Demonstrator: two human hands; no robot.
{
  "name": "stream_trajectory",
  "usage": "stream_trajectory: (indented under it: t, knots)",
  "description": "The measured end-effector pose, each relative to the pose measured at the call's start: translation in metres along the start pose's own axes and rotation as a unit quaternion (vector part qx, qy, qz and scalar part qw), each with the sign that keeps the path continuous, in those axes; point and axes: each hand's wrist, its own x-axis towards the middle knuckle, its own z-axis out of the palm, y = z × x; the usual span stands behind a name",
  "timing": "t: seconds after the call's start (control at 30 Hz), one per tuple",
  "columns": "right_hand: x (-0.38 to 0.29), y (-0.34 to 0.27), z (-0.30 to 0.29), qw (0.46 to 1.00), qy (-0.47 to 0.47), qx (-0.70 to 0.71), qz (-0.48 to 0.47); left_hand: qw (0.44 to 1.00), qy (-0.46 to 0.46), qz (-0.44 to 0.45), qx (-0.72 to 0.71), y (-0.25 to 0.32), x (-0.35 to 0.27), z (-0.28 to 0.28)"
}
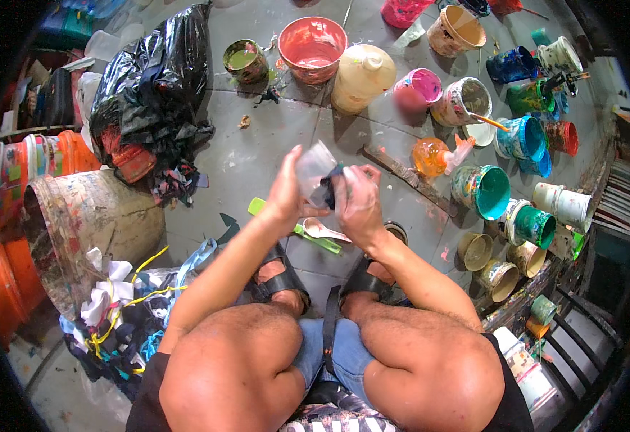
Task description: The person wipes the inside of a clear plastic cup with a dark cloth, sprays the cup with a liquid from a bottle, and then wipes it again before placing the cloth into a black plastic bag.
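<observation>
Between my knees, above the tiled floor, my left hand [288, 191] holds a translucent plastic cup [310, 168], tilted on its side. A dark cloth [329, 186] is in my right hand [357, 205], pressed at the cup's lower right side; this hand is slightly blurred. Below the hands a white plastic spoon [323, 229] and a lime-green plastic tool [320, 241] lie on the floor near my sandals. The spoon's handle end is close under my right hand. My fingers partly cover the cup and cloth.
Several paint-stained tubs stand to the right, one teal [492, 192], near a spray bottle [431, 156] and a flat bar [407, 181]. Ahead are a red paint bucket [313, 51] and a plastic jug [362, 78]. Left are a black plastic bag [158, 59], a large tipped bucket [104, 216] and cloth scraps [126, 318].
</observation>
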Motion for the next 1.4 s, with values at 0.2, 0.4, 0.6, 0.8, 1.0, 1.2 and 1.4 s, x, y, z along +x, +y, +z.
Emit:
stream_trajectory:
  t: [0.2,0.4,0.6,0.8,1.0,1.2,1.4]
  knots:
    - [0.007,-0.013,0.008,0.993,0.071,0.044,0.087,0.918,0.067,0.351,0.172,-0.04,0.007,0.015]
    - [-0.003,-0.012,0.005,0.999,0.041,-0.007,0.027,0.942,0.084,0.298,0.129,-0.03,0.003,0.014]
    - [-0.011,-0.022,0.007,1.0,-0.004,-0.025,-0.005,0.96,0.123,0.245,0.051,-0.022,0.017,0.002]
    - [0.003,-0.006,-0.008,0.994,-0.081,-0.05,-0.043,0.987,-0.073,-0.097,-0.107,0.006,0.0,-0.004]
    - [0.011,-0.016,0.007,0.997,0.044,-0.052,-0.039,0.989,0.011,0.147,-0.018,-0.025,0.014,0.006]
    - [0.005,-0.019,-0.009,0.991,-0.037,-0.034,-0.122,0.986,-0.009,0.092,-0.136,-0.018,0.019,-0.016]
    - [-0.034,0.003,-0.009,0.992,-0.068,-0.049,-0.097,0.996,-0.05,0.02,0.067,0.008,0.003,-0.026]
